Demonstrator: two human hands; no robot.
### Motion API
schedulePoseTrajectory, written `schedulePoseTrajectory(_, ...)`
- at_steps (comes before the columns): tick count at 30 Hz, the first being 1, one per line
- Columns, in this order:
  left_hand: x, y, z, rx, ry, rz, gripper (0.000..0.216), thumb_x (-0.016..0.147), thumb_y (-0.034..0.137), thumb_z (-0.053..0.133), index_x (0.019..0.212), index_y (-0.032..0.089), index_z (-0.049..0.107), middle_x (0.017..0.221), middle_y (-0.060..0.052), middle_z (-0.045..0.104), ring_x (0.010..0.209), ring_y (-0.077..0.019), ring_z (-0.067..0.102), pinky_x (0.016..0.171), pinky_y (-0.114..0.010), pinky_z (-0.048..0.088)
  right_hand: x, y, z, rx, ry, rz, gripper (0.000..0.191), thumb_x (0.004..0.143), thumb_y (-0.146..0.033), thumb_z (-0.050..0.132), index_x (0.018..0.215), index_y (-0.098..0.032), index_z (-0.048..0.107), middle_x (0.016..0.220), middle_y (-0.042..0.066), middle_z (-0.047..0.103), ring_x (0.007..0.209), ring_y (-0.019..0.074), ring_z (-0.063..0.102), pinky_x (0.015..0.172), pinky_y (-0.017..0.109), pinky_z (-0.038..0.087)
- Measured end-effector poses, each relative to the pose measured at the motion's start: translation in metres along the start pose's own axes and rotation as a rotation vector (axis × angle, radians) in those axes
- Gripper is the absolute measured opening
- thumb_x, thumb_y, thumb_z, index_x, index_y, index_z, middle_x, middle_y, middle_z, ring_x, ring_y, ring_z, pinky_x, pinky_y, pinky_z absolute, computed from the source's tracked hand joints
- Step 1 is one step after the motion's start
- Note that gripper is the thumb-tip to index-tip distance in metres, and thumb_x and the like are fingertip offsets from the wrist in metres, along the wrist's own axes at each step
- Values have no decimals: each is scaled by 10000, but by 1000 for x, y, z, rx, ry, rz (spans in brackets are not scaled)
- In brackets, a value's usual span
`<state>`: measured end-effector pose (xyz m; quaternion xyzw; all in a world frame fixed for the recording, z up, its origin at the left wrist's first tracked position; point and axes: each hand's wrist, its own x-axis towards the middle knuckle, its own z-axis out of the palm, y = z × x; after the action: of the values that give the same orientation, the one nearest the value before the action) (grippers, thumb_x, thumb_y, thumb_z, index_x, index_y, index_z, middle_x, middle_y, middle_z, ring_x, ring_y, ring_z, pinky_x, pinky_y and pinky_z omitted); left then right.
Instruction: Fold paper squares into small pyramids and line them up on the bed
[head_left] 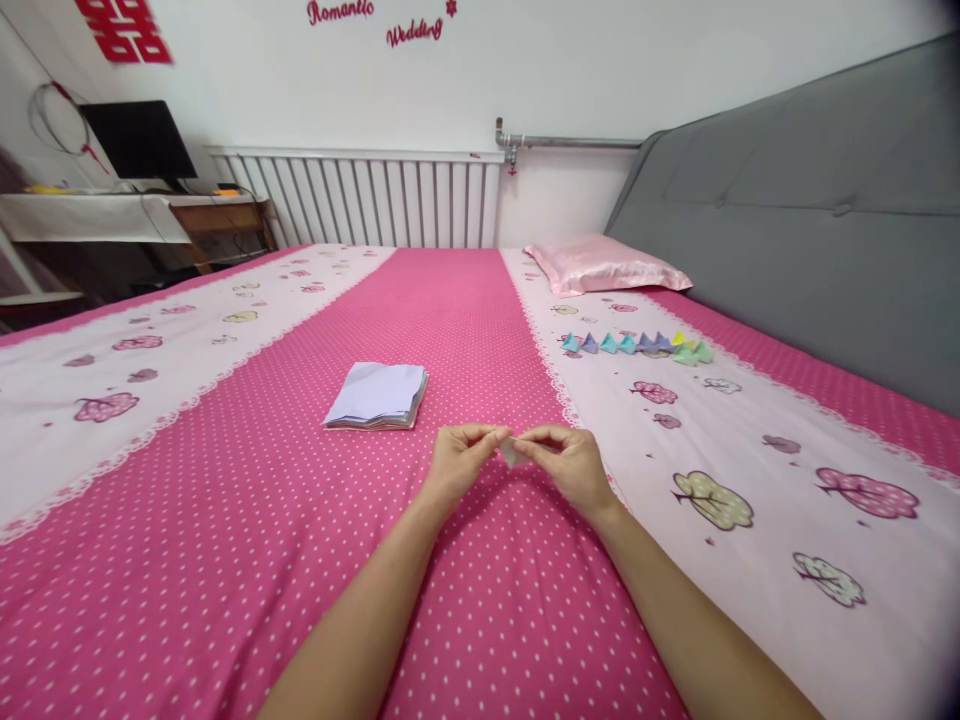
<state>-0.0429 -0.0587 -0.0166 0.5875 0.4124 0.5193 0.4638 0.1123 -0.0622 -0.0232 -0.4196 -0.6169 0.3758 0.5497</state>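
A small pale piece of folded paper (511, 453) is pinched between my two hands, just above the pink bedspread. My left hand (463, 458) grips its left side between thumb and forefinger. On the other side, my right hand (566, 462) pinches the paper the same way. My fingertips hide part of its shape. Left of my hands lies a stack of square paper sheets (379, 393), with a pale lilac sheet on top. Further right, a row of small folded paper pieces (626, 344) in blue, purple, yellow and green rests on the bedspread.
The polka-dot bedspread (300, 560) spreads under everything. A pink pillow (600, 265) lies at the back right, against a grey padded headboard (817, 220). Behind the bed stand a white radiator (375, 200) and a desk (97, 218) with a monitor (139, 140).
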Motion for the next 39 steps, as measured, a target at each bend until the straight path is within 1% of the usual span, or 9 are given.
schedulePoseTrajectory(3,0,2,1,-15,24,-19,223,702,353,636,662,147,714,620,-43,662,571,-116,546,592,-231,427,0,3,1,28,-25,48,143,662,-315,694,700,-177,691,688,29,693,644,175,634,638,299,505)
schedulePoseTrajectory(5,0,2,2,-76,24,-46,233,694,354,646,774,147,715,676,-43,670,587,-109,554,588,-223,431,-1,5,2,74,-30,84,160,668,-326,691,708,-171,683,681,27,685,626,162,621,620,283,492)
schedulePoseTrajectory(8,-1,0,2,-151,-46,-142,392,637,336,705,977,147,665,747,-51,676,584,-105,568,549,-212,429,-1,6,4,172,15,130,172,664,-332,694,707,-168,663,666,15,670,603,140,600,601,261,475)
schedulePoseTrajectory(12,-3,-5,4,-90,-181,-239,324,643,368,699,797,83,688,693,-91,677,561,-113,586,543,-212,430,0,6,6,286,92,182,183,629,-325,722,679,-172,636,642,-11,646,587,113,574,593,234,458)
schedulePoseTrajectory(15,-3,-7,4,-118,-211,-262,327,668,395,674,760,82,678,698,-97,683,595,-133,618,600,-233,456,0,5,6,338,113,211,199,614,-327,731,670,-171,622,625,-26,629,573,96,558,581,216,445)
schedulePoseTrajectory(22,-2,-9,2,-98,-296,-281,347,647,424,679,695,82,651,619,-79,664,548,-132,608,594,-257,472,1,5,4,345,28,278,306,598,-362,737,813,-168,640,708,-1,656,601,117,579,581,237,444)
schedulePoseTrajectory(27,-4,-11,1,-58,-413,-326,351,627,438,685,663,91,641,604,-70,658,532,-128,597,604,-277,478,1,6,3,230,22,207,253,646,-388,697,656,-145,625,560,-26,577,500,90,493,495,216,382)
schedulePoseTrajectory(34,-2,-12,3,-85,-289,-323,363,655,446,657,691,86,637,608,-66,646,535,-112,578,596,-247,453,3,8,1,245,165,212,260,642,-398,694,619,-152,612,537,-30,563,486,88,467,493,225,370)
schedulePoseTrajectory(39,-2,-8,4,-60,-246,-303,297,731,392,589,616,119,571,518,-7,568,447,-66,488,469,-187,338,2,6,2,276,185,254,259,635,-394,705,606,-154,614,519,-25,563,475,94,467,491,234,365)
